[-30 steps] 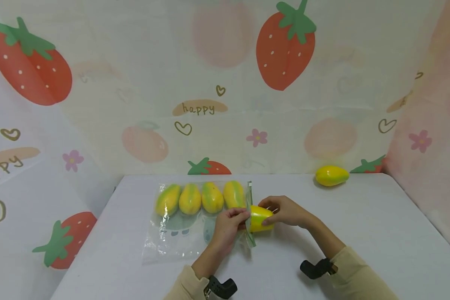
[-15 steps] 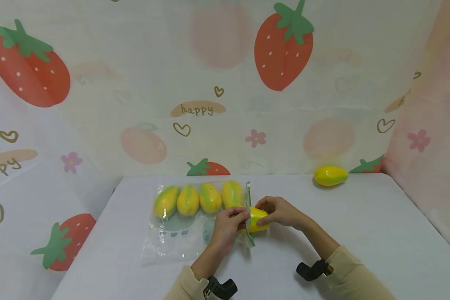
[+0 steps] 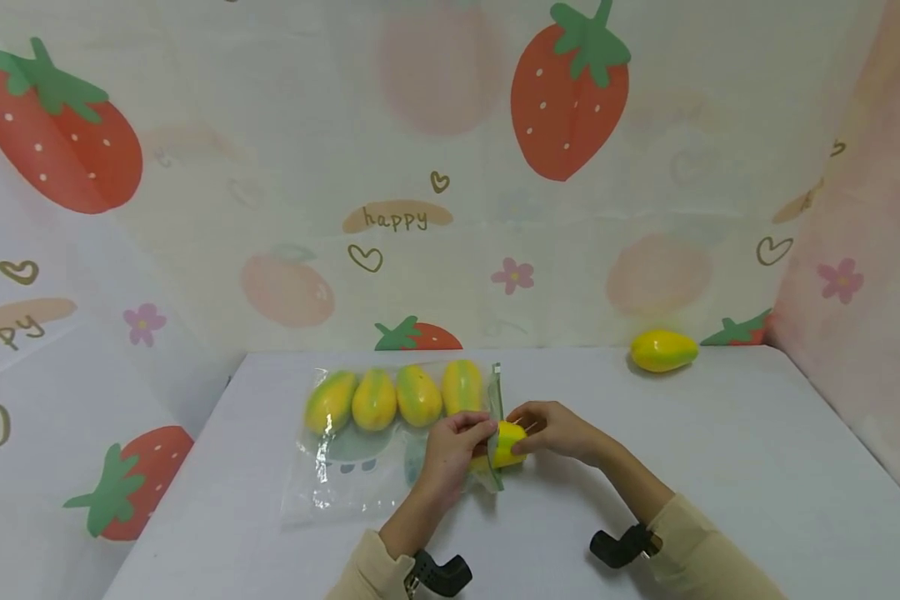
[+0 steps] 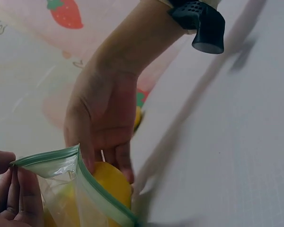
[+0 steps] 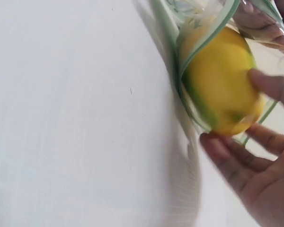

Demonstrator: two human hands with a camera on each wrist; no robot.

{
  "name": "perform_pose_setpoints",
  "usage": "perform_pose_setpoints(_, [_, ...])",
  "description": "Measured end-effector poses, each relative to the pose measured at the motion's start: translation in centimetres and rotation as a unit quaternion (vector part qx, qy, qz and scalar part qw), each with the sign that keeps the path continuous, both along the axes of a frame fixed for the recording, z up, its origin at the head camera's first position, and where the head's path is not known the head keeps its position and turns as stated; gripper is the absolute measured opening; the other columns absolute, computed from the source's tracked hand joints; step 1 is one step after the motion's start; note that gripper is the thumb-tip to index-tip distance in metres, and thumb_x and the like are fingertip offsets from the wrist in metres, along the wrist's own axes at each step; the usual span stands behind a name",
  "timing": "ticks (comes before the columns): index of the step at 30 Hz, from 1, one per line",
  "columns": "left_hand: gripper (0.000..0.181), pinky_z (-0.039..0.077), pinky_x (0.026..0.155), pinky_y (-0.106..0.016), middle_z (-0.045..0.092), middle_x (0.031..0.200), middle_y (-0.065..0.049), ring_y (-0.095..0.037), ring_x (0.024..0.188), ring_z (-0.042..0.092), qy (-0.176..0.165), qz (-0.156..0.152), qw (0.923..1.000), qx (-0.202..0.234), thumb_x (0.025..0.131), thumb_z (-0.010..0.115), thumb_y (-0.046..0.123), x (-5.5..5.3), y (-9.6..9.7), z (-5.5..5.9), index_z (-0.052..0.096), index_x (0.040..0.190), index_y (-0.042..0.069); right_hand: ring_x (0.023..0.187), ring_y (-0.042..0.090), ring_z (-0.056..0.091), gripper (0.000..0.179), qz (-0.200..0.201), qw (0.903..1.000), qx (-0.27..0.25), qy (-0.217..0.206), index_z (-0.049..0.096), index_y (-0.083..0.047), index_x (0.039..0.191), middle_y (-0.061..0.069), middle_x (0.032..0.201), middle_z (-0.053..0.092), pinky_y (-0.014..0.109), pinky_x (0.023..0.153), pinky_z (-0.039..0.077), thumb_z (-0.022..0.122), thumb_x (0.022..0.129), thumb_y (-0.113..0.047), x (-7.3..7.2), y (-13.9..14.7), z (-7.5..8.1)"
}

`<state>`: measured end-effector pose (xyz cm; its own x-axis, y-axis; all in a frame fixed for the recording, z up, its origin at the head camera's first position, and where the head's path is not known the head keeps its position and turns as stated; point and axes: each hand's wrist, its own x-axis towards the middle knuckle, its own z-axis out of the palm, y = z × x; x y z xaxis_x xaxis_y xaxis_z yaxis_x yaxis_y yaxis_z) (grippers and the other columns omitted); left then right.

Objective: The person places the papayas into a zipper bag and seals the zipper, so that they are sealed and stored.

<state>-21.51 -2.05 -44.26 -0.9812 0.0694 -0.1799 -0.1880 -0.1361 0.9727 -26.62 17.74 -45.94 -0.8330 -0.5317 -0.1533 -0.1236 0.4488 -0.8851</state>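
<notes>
The left hand (image 3: 450,454) and the right hand (image 3: 566,429) are positioned at the mouth of a clear zip bag (image 3: 345,500), which lies on a white desk (image 3: 720,433). Nearest to where I stand are the cream sleeves (image 3: 712,550) (each with a black wrist device (image 3: 442,575) near its cuff). Left hand: thumb and fingers pinch the bag's edge beside the green zip strip (image 4: 47,156), and the mouth gapes. Right hand: thumb on one side, fingers on the other, pinching the rounded outer end of a yellow fruit (image 3: 508,446). This fruit, streaked with green, sits partly inside the bag and partly outside; the zip strip passes around its body, and the outer end faces right.

Further back, four more fruits (image 3: 419,396) lie side by side in a row inside the bag, along its far edge, visible through the plastic. A blue-green print marks the bag in front of them. Beyond the right hand, well apart from the bag, a loose fruit (image 3: 663,350) rests on its side near the desk's rear edge. Behind it hangs a pale backdrop (image 3: 562,308), printed with strawberries, flowers, hearts and the word "happy".
</notes>
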Motion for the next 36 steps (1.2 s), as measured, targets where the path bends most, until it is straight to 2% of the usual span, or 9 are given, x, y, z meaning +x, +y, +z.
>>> perform_pose_setpoints(4, [0.027,0.055,0.070,-0.020,0.067,0.085,0.000,-0.009,0.072,0.060,0.008,-0.003,0.9997,-0.021,0.091,0.066,0.012,0.1,0.1,0.1,0.065,0.109,-0.007,0.091,0.019,0.059,0.041,-0.018,0.9998,0.005,-0.004,0.064,-0.003,0.117,0.010,0.104,0.067,0.028,0.080,0.050,0.075,0.083,-0.023,0.2,0.1,-0.2])
perform_pose_setpoints(9, [0.026,0.055,0.070,-0.020,0.067,0.086,-0.002,-0.008,0.073,0.060,0.036,-0.003,0.9982,-0.049,0.090,0.068,0.015,0.3,0.2,0.4,0.067,0.106,-0.006,0.091,0.015,0.061,0.036,-0.029,0.9987,-0.041,-0.001,0.065,-0.001,0.112,0.008,0.102,0.069,0.025,0.082,0.051,0.075,0.083,-0.021,0.5,-1.0,-0.4])
perform_pose_setpoints(15, [0.027,0.055,0.068,-0.020,0.067,0.084,0.000,-0.008,0.073,0.060,0.033,-0.004,0.9984,-0.046,0.089,0.070,0.016,0.4,0.1,0.4,0.067,0.105,-0.005,0.087,0.010,0.064,0.035,-0.023,0.9949,-0.096,-0.017,0.061,0.008,0.110,0.008,0.098,0.071,0.023,0.078,0.052,0.071,0.081,-0.009,0.9,-2.6,-0.8])
perform_pose_setpoints(22, [0.029,0.056,0.070,-0.023,0.068,0.082,0.001,-0.008,0.071,0.061,0.031,-0.004,0.9989,-0.035,0.089,0.070,0.015,0.5,-0.2,0.4,0.067,0.107,-0.007,0.072,0.011,0.058,0.023,-0.036,0.9960,-0.081,-0.005,0.064,0.008,0.099,0.001,0.081,0.067,0.025,0.065,0.051,0.068,0.081,-0.006,1.2,-3.2,-1.1])
perform_pose_setpoints(29, [0.030,0.055,0.070,-0.021,0.067,0.083,0.004,-0.006,0.073,0.060,0.022,-0.007,0.9992,-0.034,0.092,0.067,0.014,0.2,-0.3,-0.4,0.065,0.111,-0.009,0.087,0.014,0.059,0.029,0.009,0.9984,-0.054,0.014,0.066,0.005,0.115,0.016,0.106,0.070,0.028,0.071,0.055,0.059,0.089,-0.005,1.3,-2.9,-1.1])
perform_pose_setpoints(36, [0.030,0.055,0.067,-0.020,0.067,0.081,0.006,-0.005,0.071,0.061,0.015,-0.015,0.9995,-0.024,0.091,0.068,0.014,0.2,-0.4,-0.9,0.065,0.110,-0.009,0.090,0.018,0.061,0.026,-0.027,0.9982,-0.047,0.025,0.066,0.005,0.113,0.022,0.109,0.069,0.031,0.072,0.056,0.058,0.093,-0.010,0.8,-1.1,-0.4])
